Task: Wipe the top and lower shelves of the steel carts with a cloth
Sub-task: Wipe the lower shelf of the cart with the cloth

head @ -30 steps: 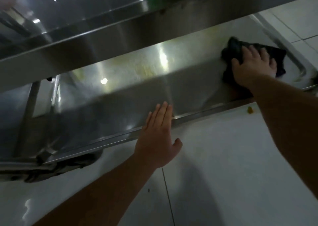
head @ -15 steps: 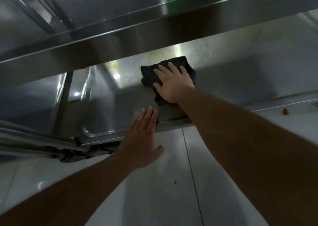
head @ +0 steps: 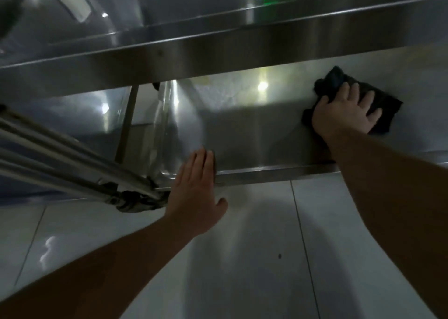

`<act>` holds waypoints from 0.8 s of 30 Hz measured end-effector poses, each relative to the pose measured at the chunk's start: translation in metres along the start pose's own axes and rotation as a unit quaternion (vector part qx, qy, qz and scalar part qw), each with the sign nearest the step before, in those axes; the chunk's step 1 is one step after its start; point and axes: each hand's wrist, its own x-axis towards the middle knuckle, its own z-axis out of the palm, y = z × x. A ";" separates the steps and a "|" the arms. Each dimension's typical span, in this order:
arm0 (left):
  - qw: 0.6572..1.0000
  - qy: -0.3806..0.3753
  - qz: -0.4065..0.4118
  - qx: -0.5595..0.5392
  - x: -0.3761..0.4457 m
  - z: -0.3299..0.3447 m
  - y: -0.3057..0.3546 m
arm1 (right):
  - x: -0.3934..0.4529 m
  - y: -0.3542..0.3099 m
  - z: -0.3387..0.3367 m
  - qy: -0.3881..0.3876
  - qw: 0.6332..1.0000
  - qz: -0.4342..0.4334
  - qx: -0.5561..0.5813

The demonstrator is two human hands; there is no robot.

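The fingers [head: 352, 95] of the right hand [head: 344, 115] are lying spread and nearly straight, pressing flat on a dark cloth [head: 339, 81] at the right of the frame. The cloth is sitting crumpled on the lower shelf [head: 242, 134] of the steel cart, its edges showing above and to the right of the hand. The right forearm is crossing over the shelf's front rim [head: 278, 172] toward the lower right corner.

The fingers [head: 197, 163] of the left hand [head: 196, 195] are lying straight and close together, with the thumb sticking out to the right. The fingertips are resting on the front rim near the shelf's left corner, at the middle of the frame, and the palm is hanging over the floor [head: 254, 258]. The left forearm is running down to the lower left corner.

The top shelf [head: 218, 54] is stretching as a wide steel band across the upper part of the frame, above the lower one. Steel tubes [head: 60, 153] are slanting in from the left edge toward the corner by the left hand. The floor is showing pale glossy tiles with thin seams across the bottom half.
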 end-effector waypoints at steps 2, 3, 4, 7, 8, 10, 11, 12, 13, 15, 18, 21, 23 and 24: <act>1.000 0.002 -0.009 -0.006 0.001 0.001 0.002 | -0.016 -0.045 0.019 -0.005 0.999 -0.046 -0.006; 1.000 0.001 -0.010 -0.005 0.002 0.002 0.002 | -0.024 -0.068 0.027 -0.011 0.998 -0.068 -0.008; 1.000 -0.001 -0.009 -0.003 0.002 0.002 0.002 | -0.033 -0.090 0.035 -0.019 0.995 -0.099 -0.012; 1.000 0.007 -0.005 -0.009 0.001 0.002 0.001 | -0.060 -0.140 0.056 -0.055 0.948 -0.308 -0.056; 1.000 0.014 -0.002 -0.008 0.001 0.003 0.001 | -0.066 -0.147 0.060 -0.070 0.917 -0.385 -0.074; 1.000 0.019 0.005 -0.006 0.000 0.004 0.001 | -0.066 -0.148 0.063 -0.095 0.875 -0.465 -0.095; 1.000 0.021 0.007 -0.009 0.000 0.005 0.001 | -0.062 -0.142 0.061 -0.097 0.872 -0.470 -0.095; 1.000 0.024 0.009 -0.013 0.000 0.006 0.000 | -0.055 -0.132 0.059 -0.089 0.881 -0.456 -0.090; 0.999 0.026 0.009 -0.019 0.000 0.007 -0.001 | -0.047 -0.119 0.056 -0.072 0.898 -0.426 -0.082; 0.999 0.025 0.013 -0.032 0.000 0.009 -0.002 | -0.023 -0.080 0.044 -0.017 0.945 -0.321 -0.054; 0.999 0.031 0.009 -0.029 -0.001 0.010 -0.001 | 0.010 -0.024 0.020 0.014 0.993 -0.117 -0.024; 0.999 0.029 0.001 -0.028 -0.001 0.010 0.002 | 0.010 -0.028 0.017 0.001 1.000 0.022 0.002; 0.999 0.027 -0.004 -0.032 -0.001 0.008 0.003 | -0.005 -0.059 0.030 0.007 0.999 0.047 0.017; 0.999 0.024 -0.003 -0.038 -0.001 0.008 0.003 | -0.015 -0.079 0.038 0.006 0.999 0.035 0.020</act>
